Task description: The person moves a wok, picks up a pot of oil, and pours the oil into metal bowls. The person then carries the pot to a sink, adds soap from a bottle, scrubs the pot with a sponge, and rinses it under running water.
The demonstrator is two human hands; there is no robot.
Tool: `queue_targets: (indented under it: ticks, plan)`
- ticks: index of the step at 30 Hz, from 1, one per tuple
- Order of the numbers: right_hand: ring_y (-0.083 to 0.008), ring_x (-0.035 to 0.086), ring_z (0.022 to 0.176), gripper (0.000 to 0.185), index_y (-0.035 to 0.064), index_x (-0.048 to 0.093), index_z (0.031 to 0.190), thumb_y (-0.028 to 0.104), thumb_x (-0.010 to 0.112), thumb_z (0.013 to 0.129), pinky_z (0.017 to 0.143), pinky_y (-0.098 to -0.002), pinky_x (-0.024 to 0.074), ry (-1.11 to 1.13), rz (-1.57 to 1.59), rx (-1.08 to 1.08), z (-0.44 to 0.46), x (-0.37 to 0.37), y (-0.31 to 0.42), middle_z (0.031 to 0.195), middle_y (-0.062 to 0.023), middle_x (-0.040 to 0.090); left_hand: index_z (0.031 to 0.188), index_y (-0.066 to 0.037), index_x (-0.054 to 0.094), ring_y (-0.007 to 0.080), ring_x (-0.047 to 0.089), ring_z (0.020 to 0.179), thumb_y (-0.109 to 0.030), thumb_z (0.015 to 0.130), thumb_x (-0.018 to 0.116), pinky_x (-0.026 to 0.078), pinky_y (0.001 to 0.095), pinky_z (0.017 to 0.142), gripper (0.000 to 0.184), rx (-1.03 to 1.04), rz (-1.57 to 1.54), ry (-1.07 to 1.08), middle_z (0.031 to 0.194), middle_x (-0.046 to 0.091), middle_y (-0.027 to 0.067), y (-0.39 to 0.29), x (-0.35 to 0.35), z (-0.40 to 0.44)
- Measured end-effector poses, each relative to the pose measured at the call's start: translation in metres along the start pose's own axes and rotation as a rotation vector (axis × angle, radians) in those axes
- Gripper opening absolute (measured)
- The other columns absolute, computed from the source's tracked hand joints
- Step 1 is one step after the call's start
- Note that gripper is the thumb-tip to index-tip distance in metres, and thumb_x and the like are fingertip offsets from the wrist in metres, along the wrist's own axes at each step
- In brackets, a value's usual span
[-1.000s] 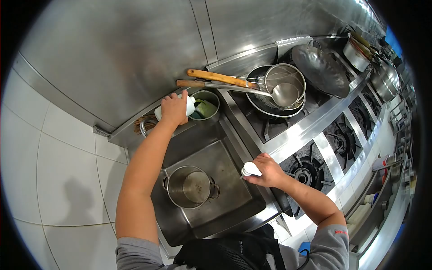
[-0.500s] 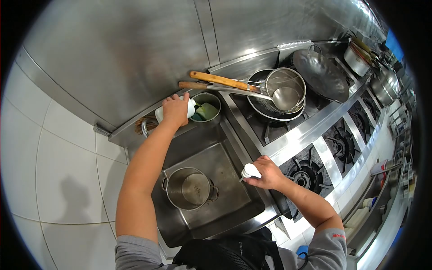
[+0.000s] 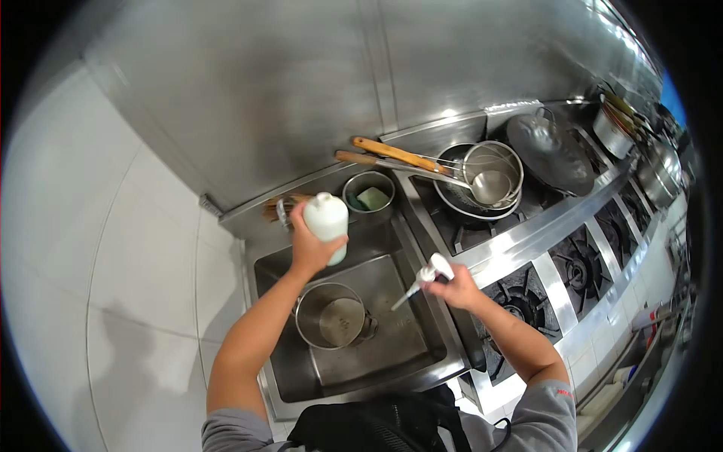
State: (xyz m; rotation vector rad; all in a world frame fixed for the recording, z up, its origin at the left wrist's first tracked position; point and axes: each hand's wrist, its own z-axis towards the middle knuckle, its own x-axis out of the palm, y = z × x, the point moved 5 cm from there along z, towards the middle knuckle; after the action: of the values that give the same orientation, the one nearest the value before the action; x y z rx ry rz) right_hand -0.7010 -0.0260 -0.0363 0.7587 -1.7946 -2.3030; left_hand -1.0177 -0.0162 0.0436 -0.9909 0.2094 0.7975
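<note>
My left hand is wrapped round a white bottle with an open neck, held upright over the back left of the sink. In my right hand is a white pump top, its thin tube pointing down and left over the sink's right side. A steel pot with two handles stands on the sink floor, below the bottle. Behind the sink, a round metal container holds a green sponge.
A wok with a strainer and a ladle rests on the stove, their wooden handles reaching left. Another dark wok and a pot stand farther right. Gas burners line the right. A faucet is beside the bottle.
My left hand has brought the bottle upright and away from the round container, over the sink. My right hand has turned the pump top, so its tube now shows. The view has shifted.
</note>
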Motion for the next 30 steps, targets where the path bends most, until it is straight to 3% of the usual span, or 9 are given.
queue_targets:
  ticks: [3,5,11,20,22,23,25,28,30]
  plan:
    - [-0.0092,0.060,0.080,0.031,0.0003,0.064,0.100,0.016,0.078,0.077,0.074,-0.0263,0.0487,-0.114,0.064,-0.152,0.017,-0.014,0.048,0.087,-0.0033,0.066,0.132,-0.003,0.025,0.0331,0.053,0.112,-0.020,0.058,0.085,0.043,0.0407,0.095,0.096,-0.108,0.035,0.086,0.122,0.048,0.0207,-0.008,-0.022,-0.068]
    - [-0.0088,0.060,0.081,0.033,-0.0016,0.062,0.104,0.012,0.077,0.078,0.074,-0.0252,0.0487,-0.111,0.340,-0.072,0.024,-0.016,0.080,0.088,-0.0036,0.066,0.133,-0.003,0.025,0.0334,0.053,0.114,-0.022,0.059,0.084,0.043,0.0403,0.096,0.097,-0.148,0.032,0.134,0.123,0.048,0.0215,-0.022,-0.031,-0.110]
    - [-0.0093,0.060,0.081,0.032,-0.0030,0.061,0.106,0.009,0.074,0.079,0.075,-0.0256,0.0485,0.118,0.295,-0.225,0.033,0.013,0.154,0.088,-0.0044,0.066,0.134,-0.001,0.022,0.0323,0.052,0.115,-0.020,0.058,0.086,0.042,0.0401,0.098,0.100,-0.195,0.101,0.160,0.125,0.046,0.0202,-0.054,-0.048,-0.191]
    - [-0.0109,0.059,0.078,0.034,0.0006,0.064,0.098,0.018,0.081,0.073,0.071,-0.0279,0.0491,0.478,-0.026,-0.344,0.001,0.111,0.158,0.084,-0.0055,0.066,0.133,0.000,0.029,0.0365,0.054,0.111,-0.022,0.060,0.084,0.044,0.0413,0.095,0.095,-0.216,0.057,0.012,0.122,0.050,0.0227,-0.091,-0.067,-0.229]
    - [-0.0122,0.059,0.074,0.033,0.0019,0.064,0.096,0.019,0.081,0.074,0.068,-0.0283,0.0493,0.481,-0.045,-0.433,-0.020,0.137,0.157,0.080,-0.0066,0.063,0.133,0.000,0.028,0.0363,0.054,0.111,-0.022,0.059,0.084,0.045,0.0411,0.094,0.095,-0.238,0.053,-0.015,0.122,0.050,0.0227,-0.095,-0.071,-0.232]
    - [-0.0125,0.058,0.076,0.029,0.0025,0.064,0.095,0.018,0.080,0.076,0.071,-0.0292,0.0489,0.456,-0.090,-0.355,-0.029,0.145,0.153,0.078,-0.0060,0.062,0.133,0.000,0.028,0.0362,0.055,0.110,-0.021,0.059,0.084,0.046,0.0410,0.093,0.095,-0.258,0.051,-0.028,0.122,0.049,0.0227,-0.095,-0.075,-0.233]
    - [-0.0223,0.059,0.074,0.036,0.0012,0.065,0.099,0.022,0.080,0.074,0.070,-0.0344,0.0487,0.490,-0.011,-0.429,-0.035,0.150,0.154,0.081,-0.0112,0.062,0.133,0.000,0.028,0.0360,0.055,0.110,-0.021,0.059,0.084,0.046,0.0409,0.092,0.095,-0.260,0.046,-0.050,0.122,0.049,0.0225,-0.088,-0.083,-0.241]
    - [-0.0199,0.058,0.077,0.038,0.0017,0.065,0.104,0.024,0.078,0.076,0.074,-0.0319,0.0482,0.580,0.029,-0.320,-0.031,0.151,0.142,0.086,-0.0085,0.062,0.134,-0.001,0.027,0.0353,0.055,0.110,-0.021,0.060,0.084,0.046,0.0409,0.091,0.096,-0.266,-0.003,-0.075,0.122,0.050,0.0219,-0.077,-0.095,-0.248]
    - [-0.0190,0.058,0.082,0.033,0.0019,0.066,0.100,0.023,0.077,0.077,0.078,-0.0318,0.0475,0.499,-0.002,-0.290,-0.027,0.157,0.144,0.092,-0.0090,0.062,0.134,-0.001,0.026,0.0348,0.055,0.110,-0.020,0.060,0.084,0.046,0.0410,0.091,0.096,-0.270,-0.045,-0.084,0.122,0.050,0.0215,-0.071,-0.099,-0.250]
